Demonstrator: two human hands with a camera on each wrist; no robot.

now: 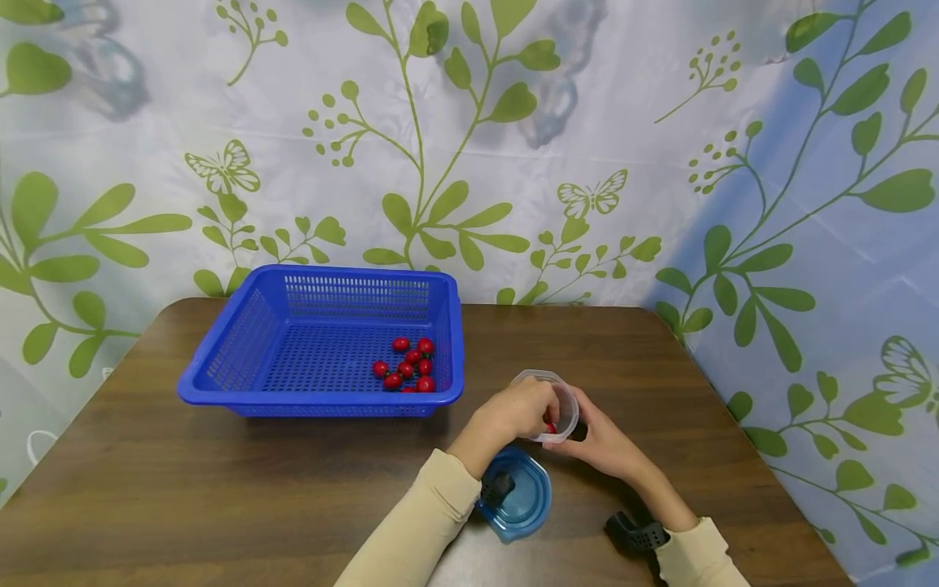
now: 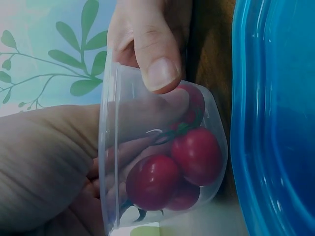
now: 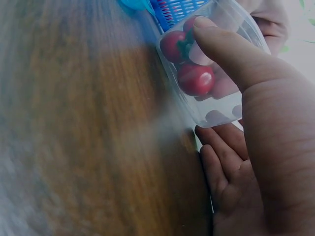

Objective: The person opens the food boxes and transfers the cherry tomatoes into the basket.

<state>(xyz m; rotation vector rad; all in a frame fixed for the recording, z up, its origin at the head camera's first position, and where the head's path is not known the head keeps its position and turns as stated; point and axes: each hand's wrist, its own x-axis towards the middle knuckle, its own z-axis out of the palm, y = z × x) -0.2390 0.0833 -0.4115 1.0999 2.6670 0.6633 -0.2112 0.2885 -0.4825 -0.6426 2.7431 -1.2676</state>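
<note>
A clear plastic container (image 1: pixel 541 380) is tipped toward me on the table's right half. My right hand (image 1: pixel 597 440) grips its side, with the right thumb (image 2: pixel 157 69) pressed along the outer wall. Into its mouth reaches my left hand (image 1: pixel 522 408), thumb and curled fingers around the red cherry tomatoes (image 2: pixel 197 155) inside. Several of these, with green stems, show through the wall in both wrist views. Partly under my left forearm lies a blue lid (image 1: pixel 530 497). To the left stands a blue basket (image 1: pixel 320 398) with several more cherry tomatoes (image 1: pixel 406 370) in its right part.
Behind the brown wooden table (image 1: pixel 330 497) hangs a pale curtain (image 1: pixel 469 139) with green leaves and butterflies. The basket stands near the table's back edge. A black strap (image 1: pixel 637 534) is around my right wrist.
</note>
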